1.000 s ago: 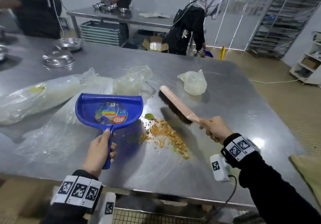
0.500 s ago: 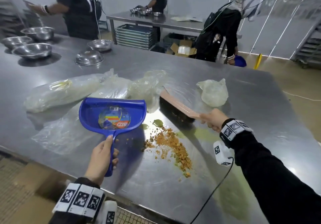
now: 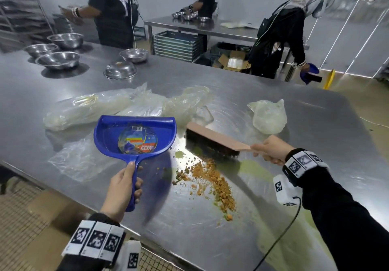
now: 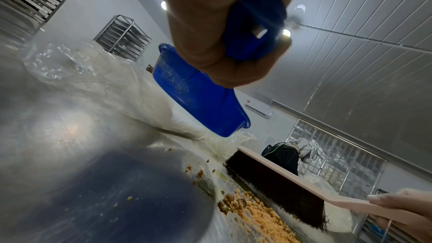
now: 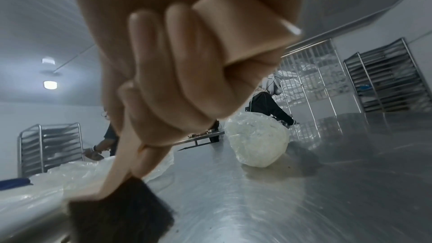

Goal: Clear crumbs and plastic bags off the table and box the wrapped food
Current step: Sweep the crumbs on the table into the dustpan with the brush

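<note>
My left hand (image 3: 124, 188) grips the handle of a blue dustpan (image 3: 134, 136), held above the steel table (image 3: 315, 134) to the left of a pile of orange crumbs (image 3: 212, 182). My right hand (image 3: 271, 149) holds the handle of a pink brush (image 3: 212, 139); its dark bristles (image 4: 280, 189) touch the table just behind the crumbs (image 4: 259, 215). Crumpled clear plastic bags (image 3: 126, 106) lie behind the dustpan. A wrapped white lump (image 3: 268, 117) sits to the right of the brush, also in the right wrist view as the wrapped lump (image 5: 257, 141).
Several steel bowls (image 3: 57, 59) and a steel lid (image 3: 120, 70) stand at the table's far left. People work beyond the table, one (image 3: 277, 37) near the far edge. The table's front edge (image 3: 63, 195) runs below my left hand. A greenish smear (image 3: 254, 165) marks the table under my right wrist.
The brush has tilted flatter and come down behind the crumbs, bristles on the table. The dustpan stays raised in my left hand. My head has turned left, showing more bowls.
</note>
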